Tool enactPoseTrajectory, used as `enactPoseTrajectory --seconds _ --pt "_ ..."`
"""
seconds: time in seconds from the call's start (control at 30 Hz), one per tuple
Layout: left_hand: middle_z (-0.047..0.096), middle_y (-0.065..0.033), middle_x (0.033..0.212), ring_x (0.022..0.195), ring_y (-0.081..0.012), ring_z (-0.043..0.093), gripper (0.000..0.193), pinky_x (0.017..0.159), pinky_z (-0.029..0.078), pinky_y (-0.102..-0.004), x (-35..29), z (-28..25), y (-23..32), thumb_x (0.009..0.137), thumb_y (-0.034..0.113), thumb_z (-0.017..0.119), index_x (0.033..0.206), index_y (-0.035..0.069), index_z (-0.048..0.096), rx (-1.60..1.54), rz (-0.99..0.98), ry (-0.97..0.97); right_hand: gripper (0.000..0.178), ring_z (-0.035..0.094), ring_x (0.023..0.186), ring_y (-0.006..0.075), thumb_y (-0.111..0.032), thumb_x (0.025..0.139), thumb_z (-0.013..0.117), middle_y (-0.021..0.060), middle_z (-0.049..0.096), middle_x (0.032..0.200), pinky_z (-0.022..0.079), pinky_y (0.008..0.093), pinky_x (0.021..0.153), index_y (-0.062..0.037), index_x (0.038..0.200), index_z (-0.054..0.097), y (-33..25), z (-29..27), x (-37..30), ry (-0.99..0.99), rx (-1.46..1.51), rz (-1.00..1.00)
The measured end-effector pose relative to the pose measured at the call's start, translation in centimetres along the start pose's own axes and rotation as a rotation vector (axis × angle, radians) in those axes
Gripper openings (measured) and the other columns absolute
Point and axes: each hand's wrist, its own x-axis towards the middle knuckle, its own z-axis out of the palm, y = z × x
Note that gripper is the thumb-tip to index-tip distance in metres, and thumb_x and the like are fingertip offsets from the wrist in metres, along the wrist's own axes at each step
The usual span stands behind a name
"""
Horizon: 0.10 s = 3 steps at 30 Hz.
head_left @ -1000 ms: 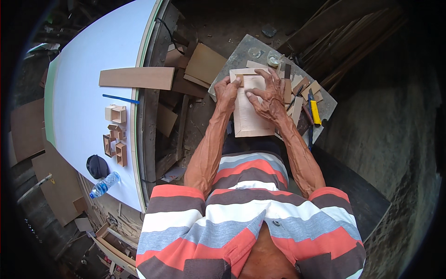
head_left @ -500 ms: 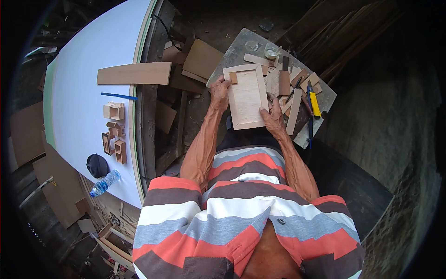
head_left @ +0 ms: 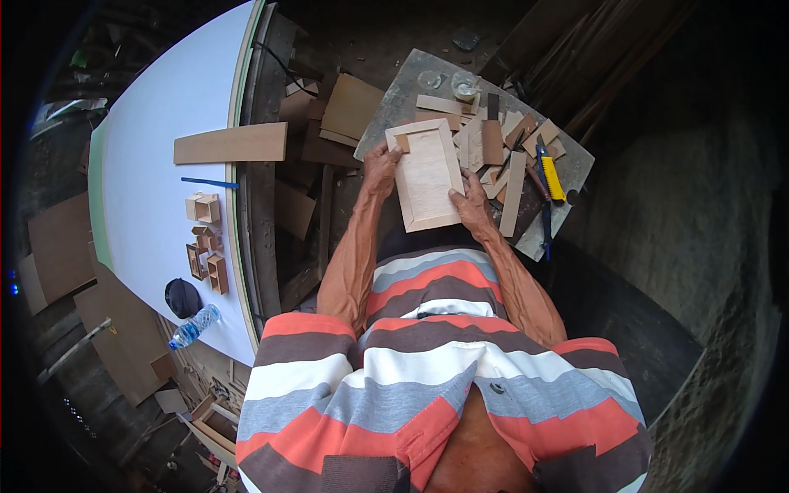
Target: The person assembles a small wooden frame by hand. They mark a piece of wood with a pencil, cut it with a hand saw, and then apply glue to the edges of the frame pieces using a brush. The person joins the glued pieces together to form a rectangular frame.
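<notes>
A shallow rectangular wooden frame [head_left: 429, 182] with a pale flat panel inside its mitred border is held tilted in front of me. My left hand [head_left: 380, 169] grips its upper left edge, with the thumb by a small brown wood block [head_left: 402, 144] in that inner corner. Along the lower right side, my right hand [head_left: 473, 202] is closed on the border. The fingers behind the frame are partly hidden. Just beyond my right hand lie loose wood offcuts [head_left: 491, 143] and a long pale strip [head_left: 513, 194].
The grey worktable [head_left: 403, 85] carries a small glass jar [head_left: 464, 85] and a yellow-handled cutter [head_left: 550, 174]. To the left, a white board [head_left: 156, 107] holds a wood plank [head_left: 230, 143], small wooden boxes [head_left: 203, 208], a dark cap [head_left: 182, 297] and a plastic bottle [head_left: 195, 326].
The view has shifted slightly, and the frame now appears a little farther left in it. Both hands keep the same hold; the block stays in its corner.
</notes>
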Motion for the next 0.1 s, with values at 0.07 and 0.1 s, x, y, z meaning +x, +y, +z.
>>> enactPoseTrajectory --seconds 0.07,0.1 --pt "0.060 -0.0171 0.127 0.111 -0.0232 0.062 0.049 0.095 0.049 -0.0311 -0.59 -0.31 0.23 0.091 0.003 0.060 0.138 -0.005 0.048 -0.100 -0.059 -0.053 0.062 0.044 0.136 0.0292 0.002 0.088 0.051 0.0262 0.046 0.143 0.032 0.0343 0.111 0.0066 0.145 0.025 0.02 0.32 0.71 0.008 0.026 0.033" --pt "0.056 -0.0188 0.134 0.118 -0.0258 0.059 0.055 0.099 0.047 -0.0324 -0.91 -0.68 0.43 0.091 0.005 0.061 0.142 -0.004 0.044 -0.090 -0.093 -0.056 0.062 0.044 0.136 0.0292 0.002 0.088 0.051 0.0262 0.046 0.143 0.032 0.0343 0.111 0.0066 0.145 0.025 -0.13 0.07 0.75 0.014 0.032 0.032"
